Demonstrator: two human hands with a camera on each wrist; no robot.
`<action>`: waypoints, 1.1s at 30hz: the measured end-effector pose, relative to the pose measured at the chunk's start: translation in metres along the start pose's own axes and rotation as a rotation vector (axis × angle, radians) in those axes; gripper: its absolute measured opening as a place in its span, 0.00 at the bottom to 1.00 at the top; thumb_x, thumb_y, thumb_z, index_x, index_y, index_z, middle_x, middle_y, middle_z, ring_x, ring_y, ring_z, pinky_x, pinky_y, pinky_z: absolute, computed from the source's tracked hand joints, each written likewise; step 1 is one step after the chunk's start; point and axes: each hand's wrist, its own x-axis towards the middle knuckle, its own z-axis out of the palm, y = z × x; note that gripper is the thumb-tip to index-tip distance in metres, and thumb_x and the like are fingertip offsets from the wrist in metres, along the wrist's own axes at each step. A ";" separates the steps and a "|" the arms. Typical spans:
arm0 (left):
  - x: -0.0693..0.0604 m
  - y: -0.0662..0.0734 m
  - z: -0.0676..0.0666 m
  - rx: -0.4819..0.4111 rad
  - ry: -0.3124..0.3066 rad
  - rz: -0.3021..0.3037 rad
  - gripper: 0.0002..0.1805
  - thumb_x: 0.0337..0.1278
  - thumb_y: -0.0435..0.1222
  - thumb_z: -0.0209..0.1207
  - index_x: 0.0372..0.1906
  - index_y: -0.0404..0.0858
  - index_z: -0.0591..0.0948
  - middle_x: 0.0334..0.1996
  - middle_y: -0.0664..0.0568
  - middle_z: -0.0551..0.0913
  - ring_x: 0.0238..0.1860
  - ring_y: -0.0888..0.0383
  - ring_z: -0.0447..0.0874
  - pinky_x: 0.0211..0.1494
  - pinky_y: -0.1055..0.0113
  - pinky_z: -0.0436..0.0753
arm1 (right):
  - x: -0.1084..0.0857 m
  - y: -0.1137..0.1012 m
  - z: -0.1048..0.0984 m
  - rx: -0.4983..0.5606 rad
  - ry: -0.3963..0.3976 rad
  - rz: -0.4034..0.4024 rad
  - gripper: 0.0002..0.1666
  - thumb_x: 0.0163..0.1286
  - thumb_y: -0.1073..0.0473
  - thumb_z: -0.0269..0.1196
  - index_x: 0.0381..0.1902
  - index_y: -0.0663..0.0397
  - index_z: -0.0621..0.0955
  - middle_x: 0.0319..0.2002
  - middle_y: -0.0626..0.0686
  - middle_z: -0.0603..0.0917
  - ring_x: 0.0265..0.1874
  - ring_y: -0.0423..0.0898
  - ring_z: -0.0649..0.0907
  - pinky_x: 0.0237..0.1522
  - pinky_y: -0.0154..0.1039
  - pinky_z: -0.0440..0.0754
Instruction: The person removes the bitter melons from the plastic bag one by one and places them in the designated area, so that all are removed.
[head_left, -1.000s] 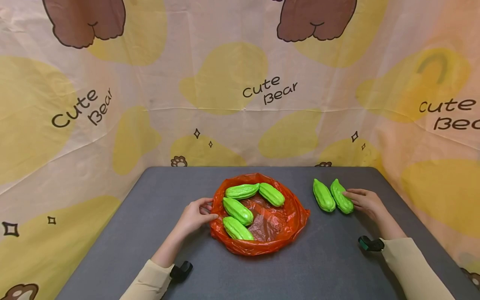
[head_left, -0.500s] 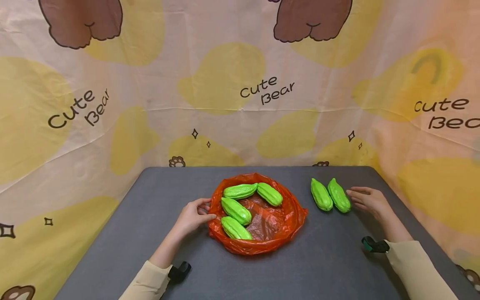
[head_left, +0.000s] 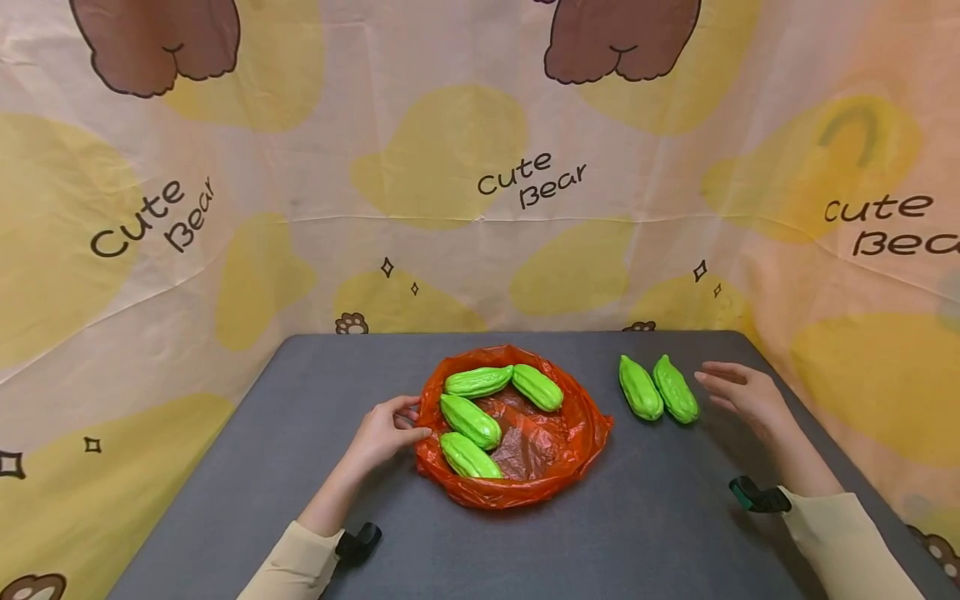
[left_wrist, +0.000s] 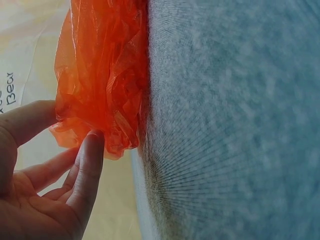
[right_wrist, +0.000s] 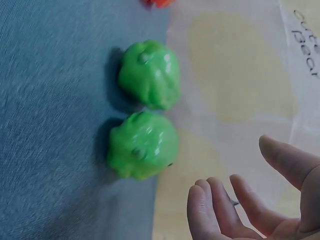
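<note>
"Gourds [head_left: 640, 388]: where were they?"

"Two lay outside the red bag [head_left: 517, 497] on the grey worktop [head_left: 637, 533], between the bag's 2 and 3 o'clock, side by side. Four more lay within, at roughly 8, 10, 11 and 1 o'clock."

"What was gripped?"

"The left hand [head_left: 386, 429], at the bag's 9 o'clock, had thumb and finger on the rim in a light pinch. The right hand [head_left: 746, 396] hung at the outside pair's 3 o'clock, fingers loosely spread, holding nothing, apart from both."

"How was it best done from there?"

"I judged that steadying suited the left hand better than tugging, as such thin plastic could ruck. For the right, a grip across the nearest gourd's [head_left: 675, 390] middle seemed soundest, fingertips eased in from above, since its neighbour left little or no gap."
</note>
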 end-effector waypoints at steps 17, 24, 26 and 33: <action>0.001 0.000 0.000 0.009 0.003 -0.012 0.31 0.43 0.37 0.71 0.57 0.34 0.78 0.37 0.48 0.83 0.32 0.58 0.82 0.32 0.67 0.78 | -0.009 -0.041 0.020 0.020 0.006 -0.127 0.41 0.67 0.43 0.59 0.67 0.65 0.65 0.42 0.27 0.73 0.39 0.19 0.76 0.44 0.25 0.79; 0.001 -0.001 0.000 0.024 0.005 -0.023 0.32 0.43 0.38 0.71 0.57 0.34 0.77 0.37 0.49 0.83 0.32 0.59 0.81 0.32 0.67 0.78 | -0.006 -0.053 0.033 0.073 -0.028 -0.132 0.41 0.67 0.43 0.59 0.68 0.62 0.64 0.52 0.41 0.76 0.42 0.22 0.78 0.49 0.30 0.79; 0.001 -0.002 0.000 0.025 0.002 -0.024 0.32 0.43 0.39 0.72 0.57 0.34 0.77 0.37 0.48 0.83 0.32 0.59 0.81 0.32 0.67 0.78 | -0.005 -0.055 0.036 0.067 -0.038 -0.128 0.40 0.67 0.43 0.59 0.69 0.61 0.64 0.58 0.50 0.74 0.44 0.23 0.78 0.49 0.29 0.79; -0.001 -0.001 -0.001 0.025 -0.001 -0.018 0.32 0.43 0.39 0.71 0.57 0.35 0.77 0.37 0.48 0.83 0.31 0.59 0.80 0.31 0.67 0.78 | 0.000 -0.063 0.048 0.070 -0.053 -0.117 0.41 0.66 0.40 0.58 0.69 0.57 0.65 0.66 0.63 0.67 0.45 0.24 0.76 0.52 0.32 0.78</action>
